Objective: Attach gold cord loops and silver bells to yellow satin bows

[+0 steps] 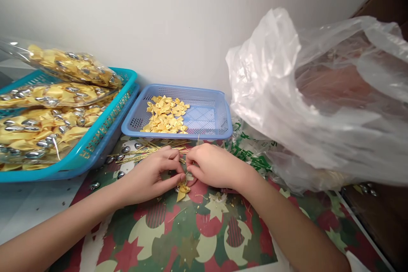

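Observation:
My left hand [161, 173] pinches a small yellow ribbon bow [182, 191] between thumb and forefinger, just above the patterned table cover. A bit of silver shows beside the bow, partly hidden by my fingertips. Close by on the right, my right hand [208, 163] is closed with its fingertips together around a thin strand that runs toward the bow. Its fingers are curled under, so the grip is partly hidden. Behind my hands lies a bundle of gold wire ties [145, 151]. Several silver beads [120, 174] are scattered to the left of it.
A blue basket [228, 125] with loose yellow bows [165, 114] stands behind my hands. At left, a turquoise basket [129, 77] holds clear bags [73, 66] of yellow bows with silver beads. A large white plastic bag [264, 80] bulges at right. Behind everything rises a wall.

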A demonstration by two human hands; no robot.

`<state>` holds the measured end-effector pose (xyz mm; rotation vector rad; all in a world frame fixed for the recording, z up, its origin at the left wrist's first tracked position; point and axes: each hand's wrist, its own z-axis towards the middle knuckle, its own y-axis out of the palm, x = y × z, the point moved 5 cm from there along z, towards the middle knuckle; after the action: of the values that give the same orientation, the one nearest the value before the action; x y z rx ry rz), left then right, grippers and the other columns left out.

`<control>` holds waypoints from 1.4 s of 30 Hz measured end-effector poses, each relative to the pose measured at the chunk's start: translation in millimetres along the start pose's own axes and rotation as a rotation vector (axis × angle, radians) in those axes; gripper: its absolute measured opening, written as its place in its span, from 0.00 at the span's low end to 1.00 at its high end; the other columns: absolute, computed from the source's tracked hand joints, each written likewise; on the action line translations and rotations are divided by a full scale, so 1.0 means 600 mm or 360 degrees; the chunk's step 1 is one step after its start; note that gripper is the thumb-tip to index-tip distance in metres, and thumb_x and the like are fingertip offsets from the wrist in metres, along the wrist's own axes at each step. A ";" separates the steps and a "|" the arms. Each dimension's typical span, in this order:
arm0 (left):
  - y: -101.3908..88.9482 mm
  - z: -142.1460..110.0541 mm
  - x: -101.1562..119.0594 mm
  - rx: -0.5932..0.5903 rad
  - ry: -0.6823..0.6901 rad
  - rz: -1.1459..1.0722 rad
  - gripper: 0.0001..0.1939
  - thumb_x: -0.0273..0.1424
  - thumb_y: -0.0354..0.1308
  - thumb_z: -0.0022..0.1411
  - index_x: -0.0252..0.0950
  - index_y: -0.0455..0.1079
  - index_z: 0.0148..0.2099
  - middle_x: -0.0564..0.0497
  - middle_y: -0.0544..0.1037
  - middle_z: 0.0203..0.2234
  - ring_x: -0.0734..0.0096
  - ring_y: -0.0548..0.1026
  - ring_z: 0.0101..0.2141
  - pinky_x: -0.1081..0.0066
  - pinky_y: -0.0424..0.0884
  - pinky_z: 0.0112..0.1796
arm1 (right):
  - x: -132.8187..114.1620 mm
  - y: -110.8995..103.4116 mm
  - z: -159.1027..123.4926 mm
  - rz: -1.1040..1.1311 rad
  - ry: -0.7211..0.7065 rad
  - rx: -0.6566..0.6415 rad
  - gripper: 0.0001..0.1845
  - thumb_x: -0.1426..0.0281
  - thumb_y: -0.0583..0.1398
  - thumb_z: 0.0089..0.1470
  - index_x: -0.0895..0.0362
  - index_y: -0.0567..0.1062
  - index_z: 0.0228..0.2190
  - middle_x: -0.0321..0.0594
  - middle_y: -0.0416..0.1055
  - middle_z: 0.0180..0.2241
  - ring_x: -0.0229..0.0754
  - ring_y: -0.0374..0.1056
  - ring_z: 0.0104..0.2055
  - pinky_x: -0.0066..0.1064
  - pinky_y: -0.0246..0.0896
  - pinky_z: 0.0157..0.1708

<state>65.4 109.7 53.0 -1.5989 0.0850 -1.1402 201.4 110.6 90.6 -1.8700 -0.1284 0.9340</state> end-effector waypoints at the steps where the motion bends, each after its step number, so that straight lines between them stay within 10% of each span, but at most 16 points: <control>1: -0.002 0.001 0.001 0.0001 0.0015 0.0015 0.16 0.41 0.53 0.67 0.42 0.78 0.31 0.48 0.76 0.27 0.62 0.73 0.33 0.68 0.70 0.36 | 0.000 0.000 0.000 0.0000 -0.0001 0.0002 0.10 0.81 0.57 0.55 0.59 0.74 0.26 0.40 0.75 0.29 0.38 0.65 0.31 0.29 0.52 0.29; 42: -0.009 0.009 0.026 -0.0023 0.0213 -0.0047 0.12 0.31 0.50 0.63 0.39 0.72 0.29 0.51 0.75 0.26 0.65 0.74 0.32 0.71 0.68 0.35 | 0.014 0.025 0.011 -0.0069 -0.0026 -0.0007 0.07 0.78 0.58 0.60 0.61 0.73 0.29 0.42 0.74 0.35 0.39 0.66 0.37 0.29 0.58 0.37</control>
<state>74.8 106.7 66.8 -1.5400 0.1582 -1.2716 198.1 112.0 72.7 -1.8569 -0.1804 0.9197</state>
